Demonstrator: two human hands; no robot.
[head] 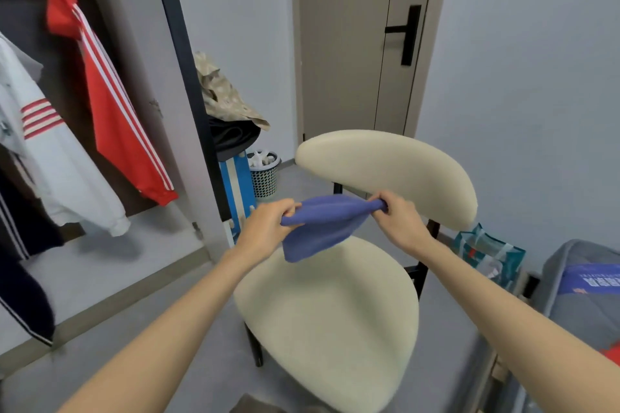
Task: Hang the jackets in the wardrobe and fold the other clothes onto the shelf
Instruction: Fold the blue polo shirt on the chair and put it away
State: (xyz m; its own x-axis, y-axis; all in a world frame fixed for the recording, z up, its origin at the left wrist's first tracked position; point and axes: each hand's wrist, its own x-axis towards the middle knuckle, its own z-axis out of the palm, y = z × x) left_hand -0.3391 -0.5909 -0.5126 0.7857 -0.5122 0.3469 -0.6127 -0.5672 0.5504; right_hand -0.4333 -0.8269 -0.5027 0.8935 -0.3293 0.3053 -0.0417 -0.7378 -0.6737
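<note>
**Asker:** What could trip you up from here?

**Spotter:** On your left the white jacket [50, 144] and red jacket [110, 104] hang in the wardrobe [131, 27], so the risk is in the folding. Your left hand [265, 228] pinches one bunched end of the blue garment [322, 228]. Your right hand [399, 218] has its fingers [382, 199] curled round the other end. It hangs twisted between them, over the chair [328, 329] seat. Fold it like that and you'd likely trap the twist and get a lumpy bundle.

**Asker:** And the cloth itself?

**Spotter:** Soft, plain blue, sagging limply. You can't tell what kind of garment it is.
</note>
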